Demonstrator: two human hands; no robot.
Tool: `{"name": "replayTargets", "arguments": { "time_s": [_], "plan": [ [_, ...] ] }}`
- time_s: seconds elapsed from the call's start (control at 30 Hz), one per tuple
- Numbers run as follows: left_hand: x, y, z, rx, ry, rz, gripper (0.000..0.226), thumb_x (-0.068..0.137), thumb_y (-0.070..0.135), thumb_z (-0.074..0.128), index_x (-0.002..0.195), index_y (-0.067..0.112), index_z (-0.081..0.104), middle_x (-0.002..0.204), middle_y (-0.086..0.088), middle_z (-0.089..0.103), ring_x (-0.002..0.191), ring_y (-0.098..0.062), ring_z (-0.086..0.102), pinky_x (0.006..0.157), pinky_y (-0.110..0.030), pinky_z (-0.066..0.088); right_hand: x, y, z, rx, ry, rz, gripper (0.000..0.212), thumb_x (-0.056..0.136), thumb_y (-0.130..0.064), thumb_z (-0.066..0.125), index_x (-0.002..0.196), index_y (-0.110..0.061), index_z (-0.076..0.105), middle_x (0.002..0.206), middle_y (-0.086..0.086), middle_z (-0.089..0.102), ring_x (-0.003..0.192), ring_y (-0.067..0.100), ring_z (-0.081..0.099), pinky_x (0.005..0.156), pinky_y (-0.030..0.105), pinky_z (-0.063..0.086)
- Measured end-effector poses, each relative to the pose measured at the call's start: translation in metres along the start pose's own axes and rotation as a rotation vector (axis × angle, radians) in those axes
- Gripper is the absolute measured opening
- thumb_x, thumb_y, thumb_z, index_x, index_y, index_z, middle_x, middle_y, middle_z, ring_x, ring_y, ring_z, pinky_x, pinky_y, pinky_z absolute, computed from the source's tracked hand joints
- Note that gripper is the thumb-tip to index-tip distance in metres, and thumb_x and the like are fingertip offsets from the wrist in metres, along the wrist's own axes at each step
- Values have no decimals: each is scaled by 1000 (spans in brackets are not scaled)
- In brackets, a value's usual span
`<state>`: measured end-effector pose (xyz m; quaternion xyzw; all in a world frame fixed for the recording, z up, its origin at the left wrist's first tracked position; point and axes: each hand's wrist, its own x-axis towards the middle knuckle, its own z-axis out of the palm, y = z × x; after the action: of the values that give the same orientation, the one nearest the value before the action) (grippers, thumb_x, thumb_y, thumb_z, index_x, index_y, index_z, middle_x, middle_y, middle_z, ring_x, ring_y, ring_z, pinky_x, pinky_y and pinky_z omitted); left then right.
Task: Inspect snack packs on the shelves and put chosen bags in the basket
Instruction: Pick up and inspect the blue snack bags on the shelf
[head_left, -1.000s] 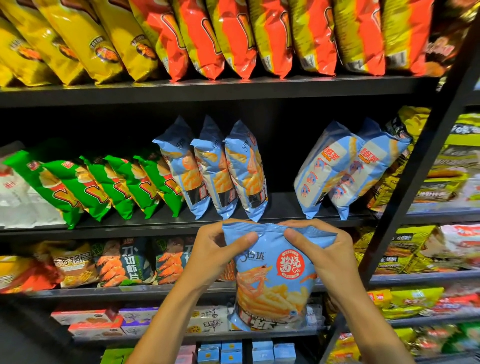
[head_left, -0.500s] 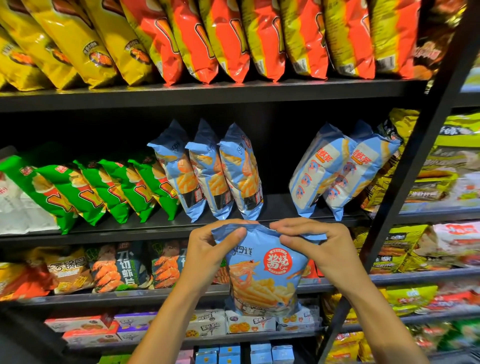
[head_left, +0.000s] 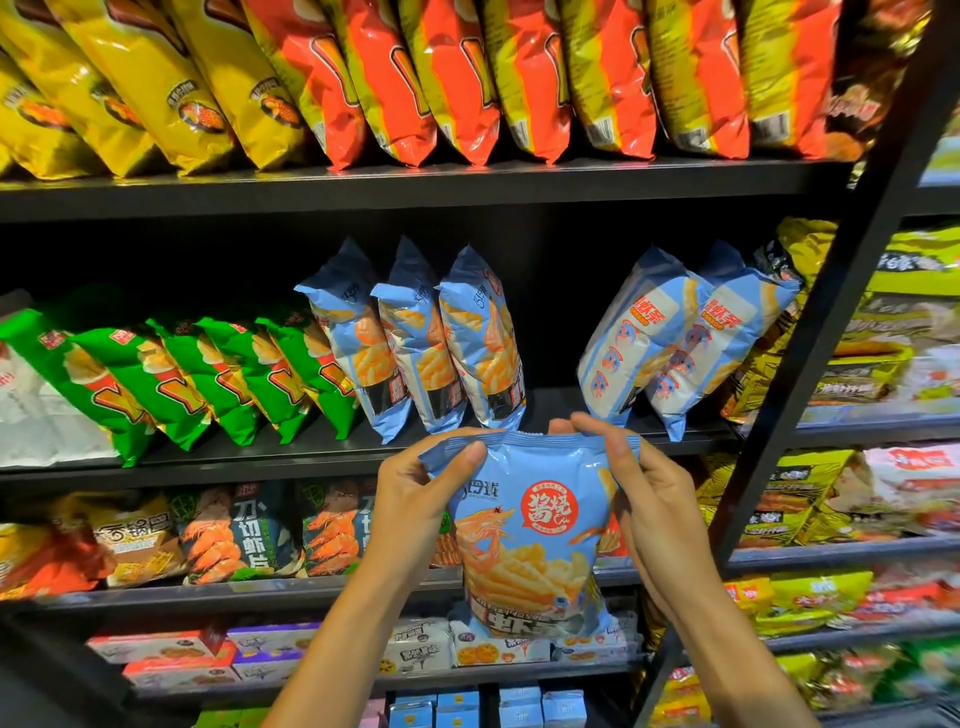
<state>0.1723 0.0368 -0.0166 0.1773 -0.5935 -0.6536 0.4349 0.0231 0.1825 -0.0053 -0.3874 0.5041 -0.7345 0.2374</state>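
Black shelving (head_left: 415, 187) fills my view, top shelf packed with yellow and orange chip bags (head_left: 395, 78). Middle shelf: green bags (head_left: 171, 379) at left, three light-blue shrimp-stick packs (head_left: 421, 338) standing upright, two more blue packs (head_left: 675, 338) leaning at right. In front of the shelves I hold a blue shrimp-stick bag (head_left: 530, 535) upright, off the shelf, printed face toward me. My left hand (head_left: 415, 499) pinches its top left corner, thumb on front. My right hand (head_left: 644, 493) pinches the top right corner, fingers curled over the seal.
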Motion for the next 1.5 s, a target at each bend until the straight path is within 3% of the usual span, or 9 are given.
{"name": "replayTargets", "arguments": {
  "time_s": [0.13, 0.27, 0.47, 0.57, 0.83, 0.97, 1.13, 1.27, 1.5],
  "plan": [
    [3, 1, 2, -47, 100, -17, 23, 80, 38, 86, 94, 20, 83, 98, -17, 69, 96, -34, 66, 94, -68, 49, -7, 18, -3, 4, -190, 131, 70, 86, -45, 75, 148, -33, 46, 140, -6, 65, 127, 15, 64, 95, 30, 57],
    [3, 8, 6, -3, 114, 3, 16, 84, 34, 78, 97, 25, 82, 107, -11, 78, 105, -30, 73, 98, -61, 54, -15, 35, 0, -149, -135, 141, 72, 84, -40, 80, 148, -30, 48, 132, -7, 70, 124, 15, 66, 100, 36, 57],
    [-6, -3, -17, 145, -409, -114, 103, 74, 58, 86, 157, 29, 31, 158, 12, 46, 147, -11, 42, 117, -37, 41, -4, 22, 1, -44, 184, 45, 57, 88, -48, 73, 136, -21, 61, 123, -4, 74, 117, 17, 70, 104, 50, 55],
    [-22, -16, -21, 319, -597, -157, 90, 88, 29, 82, 160, 27, 28, 162, 9, 39, 151, -15, 35, 124, -48, 28, 3, 19, -2, -25, 224, 82, 61, 86, -62, 68, 137, -30, 60, 129, -8, 72, 123, 14, 66, 111, 51, 48],
    [-27, -11, -10, 340, -329, -118, 71, 92, 18, 76, 153, 24, 41, 149, 12, 56, 141, -10, 50, 118, -39, 39, 3, 37, -2, 41, 46, 170, 99, 70, -79, 74, 154, -41, 38, 149, -12, 57, 141, 14, 51, 121, 51, 35],
    [-28, -8, -8, 321, -309, -89, 67, 92, 21, 71, 150, 32, 39, 142, 28, 57, 136, 4, 50, 112, -22, 43, 1, 44, 4, -172, 21, 143, 62, 90, -61, 62, 146, -38, 47, 135, -25, 63, 128, -7, 55, 111, 21, 44],
    [-33, 0, -7, 303, -533, -117, 77, 96, 6, 62, 153, 36, 19, 138, 52, 41, 134, 23, 37, 102, -3, 36, 11, 44, 1, -91, 141, 235, 61, 89, -72, 52, 139, -39, 59, 131, -17, 69, 123, 4, 63, 114, 42, 45],
    [-33, 2, -7, 292, -559, -108, 87, 92, 9, 67, 157, 34, 14, 147, 48, 35, 140, 19, 31, 105, -4, 33, 14, 50, -1, -86, 152, 287, 86, 73, -92, 55, 144, -43, 55, 141, -15, 63, 133, 10, 57, 118, 49, 41],
    [-31, -5, -13, 289, -543, -95, 92, 91, 2, 70, 160, 28, 15, 154, 38, 36, 145, 10, 32, 108, -8, 34, 15, 50, 0, -125, 129, 274, 77, 80, -88, 53, 142, -44, 55, 137, -17, 66, 130, 8, 60, 116, 48, 43]
  ]
}}
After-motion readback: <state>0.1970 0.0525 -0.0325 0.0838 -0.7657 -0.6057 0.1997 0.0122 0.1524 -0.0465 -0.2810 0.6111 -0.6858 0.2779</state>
